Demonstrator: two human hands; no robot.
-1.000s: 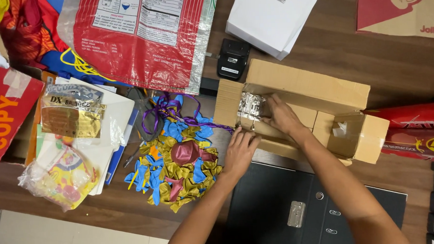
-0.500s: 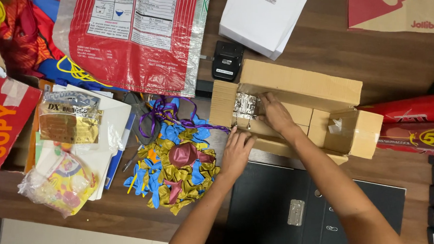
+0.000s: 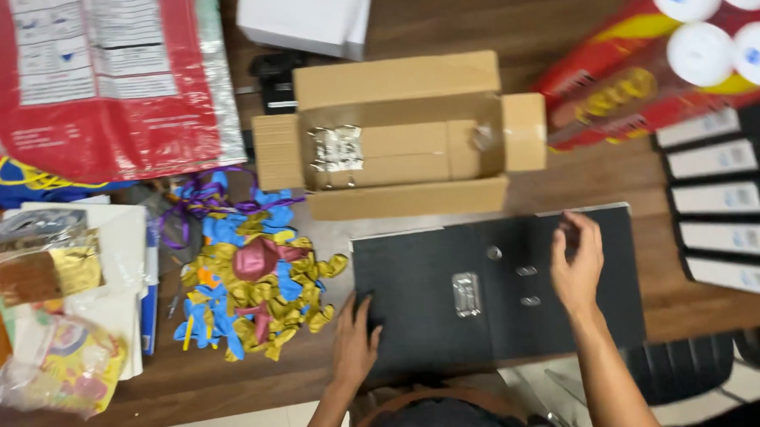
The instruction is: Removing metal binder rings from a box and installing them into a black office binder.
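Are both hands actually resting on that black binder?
Touching. The head view shows the left hand flat on the black binder near its left edge, and the right hand pressed on its right side.

A binder [image 3: 494, 290] lies flat on the worktop [image 3: 440, 19] nearest the viewer, with both hands [image 3: 356, 347] resting on it. At 12 o'clock of the binder sits an open cardboard box [image 3: 398, 136]. A balloon pile [image 3: 251, 283] lies at 9 o'clock, a row of upright binders [image 3: 721, 199] at 3 o'clock, and tubes [image 3: 647, 65] at 2 o'clock.

Bare table strip between black binder [image 3: 450, 262] and cardboard box [image 3: 398, 136] looks passable; balloon pile [image 3: 251, 287] crowds the left
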